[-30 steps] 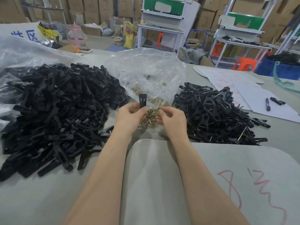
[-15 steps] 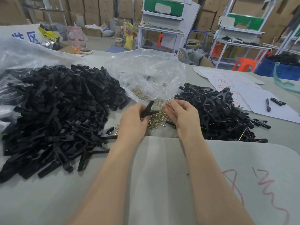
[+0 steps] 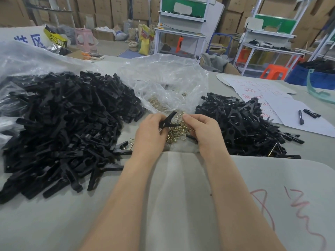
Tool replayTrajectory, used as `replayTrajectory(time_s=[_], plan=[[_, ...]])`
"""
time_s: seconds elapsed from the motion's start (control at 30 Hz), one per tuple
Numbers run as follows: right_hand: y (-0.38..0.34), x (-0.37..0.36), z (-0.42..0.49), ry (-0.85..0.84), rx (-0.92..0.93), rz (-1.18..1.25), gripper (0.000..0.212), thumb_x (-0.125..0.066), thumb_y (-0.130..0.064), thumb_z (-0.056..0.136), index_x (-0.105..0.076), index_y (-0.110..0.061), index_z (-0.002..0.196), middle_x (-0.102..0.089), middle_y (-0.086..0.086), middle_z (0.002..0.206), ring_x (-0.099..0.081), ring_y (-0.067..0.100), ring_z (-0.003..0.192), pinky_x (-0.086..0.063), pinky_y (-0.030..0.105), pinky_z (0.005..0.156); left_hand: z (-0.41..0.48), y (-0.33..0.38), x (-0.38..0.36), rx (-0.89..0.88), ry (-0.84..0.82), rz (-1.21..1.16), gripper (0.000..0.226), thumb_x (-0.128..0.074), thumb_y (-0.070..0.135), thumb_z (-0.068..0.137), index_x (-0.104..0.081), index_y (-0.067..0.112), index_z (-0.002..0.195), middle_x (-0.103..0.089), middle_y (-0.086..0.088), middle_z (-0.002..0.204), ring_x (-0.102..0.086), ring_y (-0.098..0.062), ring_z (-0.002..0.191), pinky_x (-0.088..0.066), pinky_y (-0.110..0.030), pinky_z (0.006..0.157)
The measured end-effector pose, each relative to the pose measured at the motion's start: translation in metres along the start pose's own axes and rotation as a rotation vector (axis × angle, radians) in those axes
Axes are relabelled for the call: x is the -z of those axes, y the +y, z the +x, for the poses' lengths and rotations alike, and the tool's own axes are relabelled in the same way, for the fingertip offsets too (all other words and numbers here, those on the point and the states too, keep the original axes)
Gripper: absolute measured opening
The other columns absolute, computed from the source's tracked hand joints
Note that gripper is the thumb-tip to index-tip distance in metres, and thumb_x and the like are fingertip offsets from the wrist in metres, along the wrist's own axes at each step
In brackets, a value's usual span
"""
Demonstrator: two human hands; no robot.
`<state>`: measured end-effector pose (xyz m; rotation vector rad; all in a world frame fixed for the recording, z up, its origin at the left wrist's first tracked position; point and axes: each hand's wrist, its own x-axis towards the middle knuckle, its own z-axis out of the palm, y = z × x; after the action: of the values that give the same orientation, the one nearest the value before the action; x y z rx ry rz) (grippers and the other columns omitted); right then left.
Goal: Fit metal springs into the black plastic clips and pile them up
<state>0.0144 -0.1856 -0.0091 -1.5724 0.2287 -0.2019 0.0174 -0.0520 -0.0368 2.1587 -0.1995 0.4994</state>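
Left hand (image 3: 150, 132) pinches a clip (image 3: 168, 121) above loose springs (image 3: 176, 132); right hand (image 3: 204, 130) beside it curls, hold unclear.

The white sheet (image 3: 18, 33) at the far left has blue Chinese writing: one sign reads 区, the one beside it is cut off. The yellow pack (image 3: 54, 37) next to it has black letters, too blurry to read. The white papers (image 3: 253, 89) on the right have red Chinese handwriting, too small to read. The grey board (image 3: 181, 196) in front has red scribbles (image 3: 261, 203), one like an A
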Motion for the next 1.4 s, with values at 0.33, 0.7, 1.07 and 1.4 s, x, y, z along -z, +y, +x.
replayTrajectory(time_s=[0.33, 0.7, 1.07, 1.4], plan=[[-0.001, -0.003, -0.002, -0.041, -0.011, -0.076, 0.011, -0.074, -0.018, 0.081, -0.072, -0.008, 0.082, -0.069, 0.009, 0.086, -0.061, 0.018, 0.084, -0.048, 0.044, 0.097, -0.001, 0.002, 0.002, -0.079, -0.014, 0.016, 0.022, -0.065, 0.005, 0.084, -0.066, 0.017, 0.102, -0.058, 0.006, 0.096, -0.060, -0.019, 0.091, -0.050, -0.040, 0.086], [0.002, -0.005, -0.001, 0.024, 0.023, -0.077, 0.011, -0.074, -0.015, 0.079, -0.071, -0.011, 0.070, -0.070, 0.017, 0.084, -0.063, 0.027, 0.083, -0.049, 0.053, 0.093, -0.001, 0.003, 0.002, -0.085, -0.019, 0.033, 0.024, -0.065, 0.005, 0.083, -0.068, 0.019, 0.102, -0.059, 0.008, 0.097, -0.060, -0.018, 0.090, -0.050, -0.039, 0.086], [0.004, -0.002, 0.002, -0.060, 0.025, -0.108, 0.010, -0.073, -0.015, 0.082, -0.070, -0.010, 0.074, -0.069, 0.011, 0.082, -0.063, 0.024, 0.081, -0.053, 0.038, 0.083, -0.001, 0.004, 0.005, -0.110, -0.047, 0.038, 0.025, -0.065, 0.006, 0.083, -0.069, 0.019, 0.104, -0.060, 0.007, 0.098, -0.059, -0.018, 0.088, -0.050, -0.040, 0.084], [-0.004, 0.022, 0.002, -0.697, -0.293, 0.440, 0.042, -0.055, -0.041, 0.078, -0.063, -0.011, 0.106, -0.067, 0.009, 0.096, -0.067, 0.018, 0.071, -0.056, 0.029, 0.074, -0.003, 0.025, 0.022, -0.233, -0.126, -0.186, 0.022, -0.075, 0.015, 0.079, -0.071, 0.019, 0.100, -0.065, 0.009, 0.093, -0.056, -0.008, 0.094, -0.037, -0.009, 0.085]])
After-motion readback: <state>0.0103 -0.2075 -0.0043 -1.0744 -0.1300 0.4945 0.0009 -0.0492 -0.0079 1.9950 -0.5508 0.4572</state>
